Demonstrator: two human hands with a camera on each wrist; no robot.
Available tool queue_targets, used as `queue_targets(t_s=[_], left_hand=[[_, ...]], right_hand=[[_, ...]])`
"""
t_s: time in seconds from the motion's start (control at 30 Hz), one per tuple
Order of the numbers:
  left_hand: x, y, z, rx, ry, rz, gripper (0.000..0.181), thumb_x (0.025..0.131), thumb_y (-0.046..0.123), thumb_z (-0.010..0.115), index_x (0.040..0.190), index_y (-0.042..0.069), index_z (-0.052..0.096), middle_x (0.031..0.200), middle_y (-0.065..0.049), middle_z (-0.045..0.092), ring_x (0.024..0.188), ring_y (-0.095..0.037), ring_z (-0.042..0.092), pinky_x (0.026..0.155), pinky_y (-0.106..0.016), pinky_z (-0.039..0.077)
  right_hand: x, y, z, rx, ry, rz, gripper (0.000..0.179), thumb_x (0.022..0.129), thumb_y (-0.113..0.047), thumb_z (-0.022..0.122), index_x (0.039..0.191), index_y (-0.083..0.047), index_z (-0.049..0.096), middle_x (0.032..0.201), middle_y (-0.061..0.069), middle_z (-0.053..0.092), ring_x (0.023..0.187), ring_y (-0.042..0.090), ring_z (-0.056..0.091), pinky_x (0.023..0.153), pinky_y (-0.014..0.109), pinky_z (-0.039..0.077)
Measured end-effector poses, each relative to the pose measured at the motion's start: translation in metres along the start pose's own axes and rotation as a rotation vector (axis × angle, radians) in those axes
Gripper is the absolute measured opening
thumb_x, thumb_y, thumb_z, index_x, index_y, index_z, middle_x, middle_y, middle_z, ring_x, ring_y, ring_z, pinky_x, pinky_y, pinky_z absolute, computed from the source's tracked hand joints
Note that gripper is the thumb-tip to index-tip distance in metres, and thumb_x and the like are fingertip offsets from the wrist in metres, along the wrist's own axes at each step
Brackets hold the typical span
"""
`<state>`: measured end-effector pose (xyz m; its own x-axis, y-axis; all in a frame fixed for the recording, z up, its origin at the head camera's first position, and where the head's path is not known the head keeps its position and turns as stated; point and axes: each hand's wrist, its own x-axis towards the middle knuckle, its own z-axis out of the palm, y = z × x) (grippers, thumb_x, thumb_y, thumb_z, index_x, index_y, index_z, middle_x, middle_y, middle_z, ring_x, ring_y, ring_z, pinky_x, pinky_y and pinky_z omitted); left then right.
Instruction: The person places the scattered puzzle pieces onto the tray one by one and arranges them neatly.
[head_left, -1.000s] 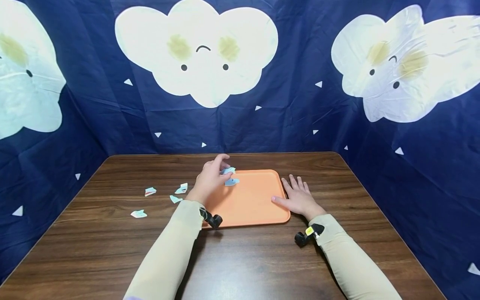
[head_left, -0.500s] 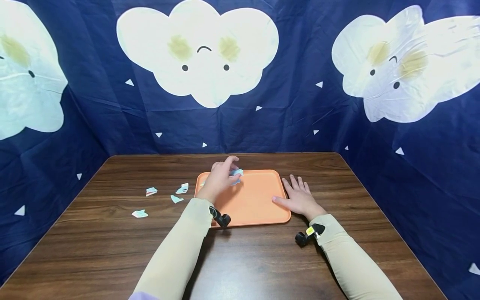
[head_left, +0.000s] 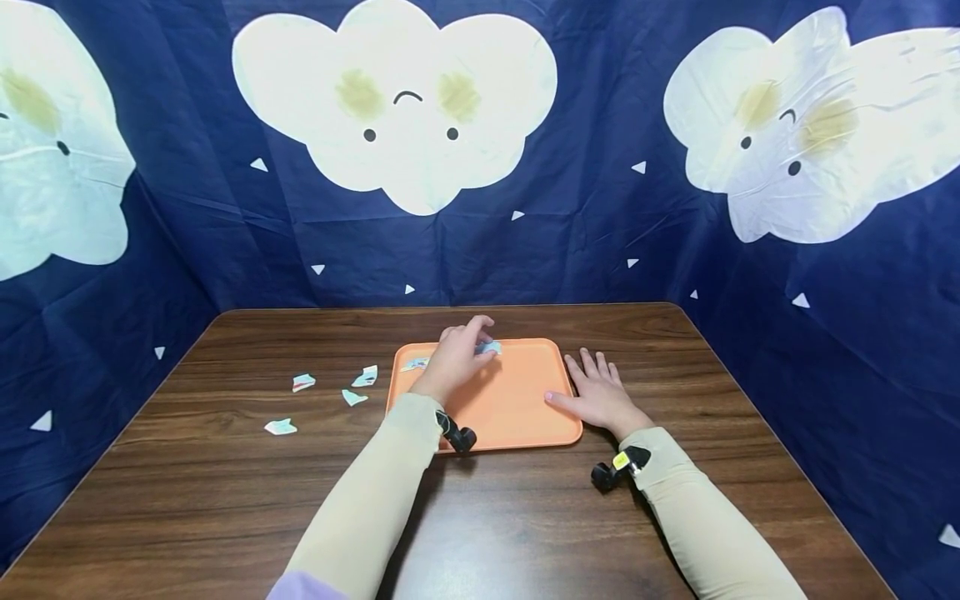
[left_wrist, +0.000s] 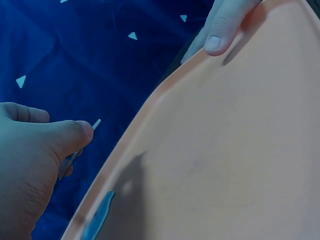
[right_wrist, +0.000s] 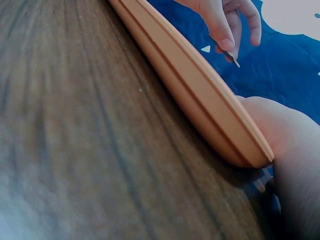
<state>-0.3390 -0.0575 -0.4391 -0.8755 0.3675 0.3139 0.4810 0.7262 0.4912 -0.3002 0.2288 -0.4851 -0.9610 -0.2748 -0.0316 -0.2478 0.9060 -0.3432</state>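
Where the left hand (head_left: 454,360) hovers: above the far part of the orange tray (head_left: 517,400), thumb and fingertips brought together in a pinch.
Held scrap (head_left: 491,347): a thin, pale-blue piece between thumb and fingers, seen nearly edge-on in both wrist views and raised clear of the tray.
Right hand (head_left: 596,400): fingers straight and spread, grasping nothing; the thumb rests on the tray's right rim, the other fingers lie outside it.
Tray scraps (head_left: 415,363): pale blue, inside the far left corner, just left of the left hand; their number cannot be told. In the left wrist view, a blue scrap (left_wrist: 99,217) lies just inside the rim.
Table scraps: four, left of the tray on the brown wooden table (head_left: 510,525); a two-toned piece (head_left: 365,377) and a small pale-blue piece (head_left: 354,397) lie nearest the tray, a red-marked piece (head_left: 303,382) and a pale piece (head_left: 281,427) farther left.
Sleeves: cream, a black camera (head_left: 456,432) at the left wrist and another camera (head_left: 621,468) at the right.
Backdrop (head_left: 585,250): navy cloth with white clouds and small triangles.
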Motion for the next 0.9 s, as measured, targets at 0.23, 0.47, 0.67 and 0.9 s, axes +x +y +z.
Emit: queue_targets(t_s=[0.23, 0.47, 0.67, 0.9], left_hand=[[0.001, 0.0, 0.009, 0.016, -0.009, 0.001, 0.05, 0.095, 0.023, 0.073, 0.138, 0.011, 0.05, 0.111, -0.001, 0.074, 0.105, -0.022, 0.068, 0.115, -0.046, 0.028], [0.001, 0.001, 0.016, 0.012, -0.038, -0.028, 0.049, 0.095, 0.025, 0.072, 0.137, 0.012, 0.051, 0.114, -0.002, 0.073, 0.105, -0.022, 0.068, 0.114, -0.043, 0.031], [0.003, 0.002, 0.023, 0.044, -0.071, -0.053, 0.049, 0.095, 0.026, 0.072, 0.137, 0.013, 0.051, 0.113, 0.0, 0.073, 0.105, -0.02, 0.068, 0.114, -0.042, 0.03], [0.005, 0.0, 0.03, 0.035, -0.083, -0.059, 0.051, 0.096, 0.028, 0.071, 0.139, 0.011, 0.05, 0.112, 0.001, 0.073, 0.103, -0.018, 0.068, 0.114, -0.043, 0.03]], right_hand=[[0.0, 0.002, 0.001, -0.006, -0.002, 0.002, 0.107, 0.086, -0.084, 0.041, 0.162, -0.011, 0.022, 0.167, 0.022, 0.007, 0.152, 0.047, -0.003, 0.119, 0.064, 0.001], [0.0, 0.001, -0.001, -0.001, 0.004, -0.002, 0.106, 0.088, -0.082, 0.042, 0.161, -0.008, 0.022, 0.166, 0.024, 0.007, 0.152, 0.048, -0.002, 0.119, 0.064, 0.001], [0.0, 0.0, 0.0, -0.009, -0.003, -0.001, 0.106, 0.088, -0.083, 0.041, 0.161, -0.009, 0.022, 0.167, 0.023, 0.007, 0.152, 0.047, -0.002, 0.119, 0.064, 0.001], [0.0, -0.001, 0.0, 0.003, -0.003, 0.001, 0.105, 0.088, -0.082, 0.041, 0.162, -0.01, 0.022, 0.167, 0.023, 0.007, 0.152, 0.046, -0.003, 0.119, 0.063, 0.0]])
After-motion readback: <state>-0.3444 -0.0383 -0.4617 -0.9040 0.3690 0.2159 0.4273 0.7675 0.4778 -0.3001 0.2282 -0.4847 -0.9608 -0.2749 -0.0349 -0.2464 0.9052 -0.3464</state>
